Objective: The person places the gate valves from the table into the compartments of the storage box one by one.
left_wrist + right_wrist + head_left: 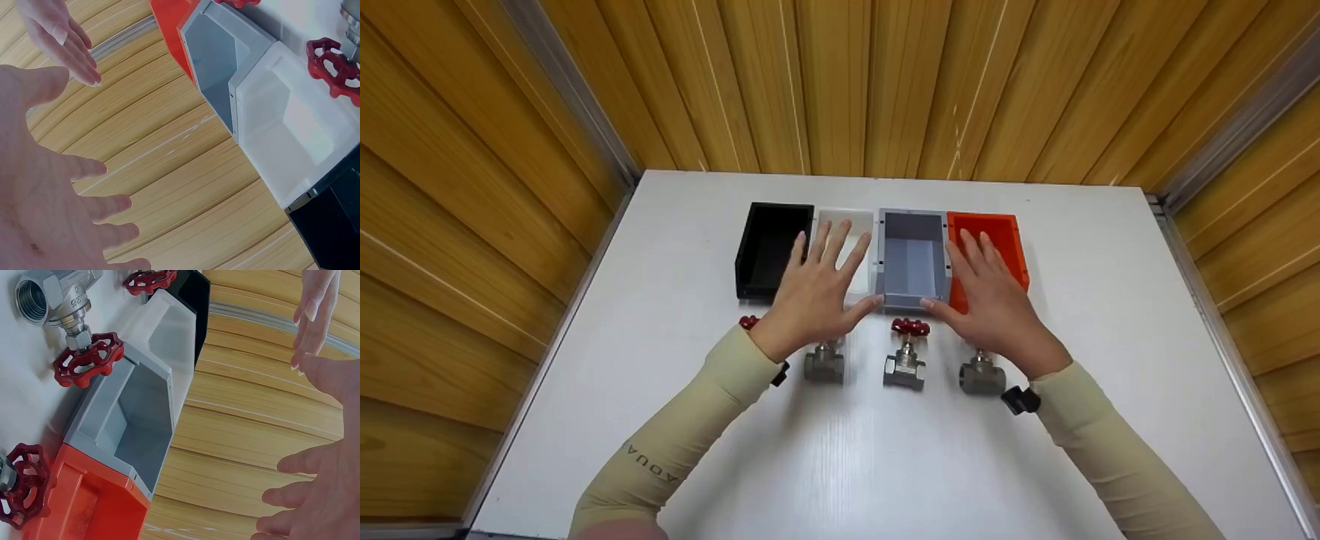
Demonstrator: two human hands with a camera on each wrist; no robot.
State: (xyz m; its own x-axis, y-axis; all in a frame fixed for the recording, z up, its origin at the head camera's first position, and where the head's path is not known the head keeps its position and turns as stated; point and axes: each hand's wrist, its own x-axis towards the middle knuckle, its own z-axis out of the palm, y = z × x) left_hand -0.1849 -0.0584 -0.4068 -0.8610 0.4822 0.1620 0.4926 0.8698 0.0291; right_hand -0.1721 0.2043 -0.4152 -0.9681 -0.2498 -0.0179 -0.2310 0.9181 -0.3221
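Observation:
My left hand (814, 298) hovers with spread, straight fingers above the white bin (860, 279) and the edge of the black bin (772, 247). Over the orange bin (1011, 238) my right hand (999, 309) is held the same way, palm down and holding nothing. Metal valves with red handwheels lie in front of the bins. One valve (906, 364) shows fully between the hands; another valve body (825, 365) is partly behind the left hand, and a third valve (981, 376) is partly under the right. A red handwheel (748, 322) peeks out by the left wrist.
A grey bin (915, 262) stands between the white and orange ones, all in a row on the white table (682, 247). Wood-look panels (840, 90) wall the back and both sides. Black wrist cameras (1021, 400) sit at the sleeves.

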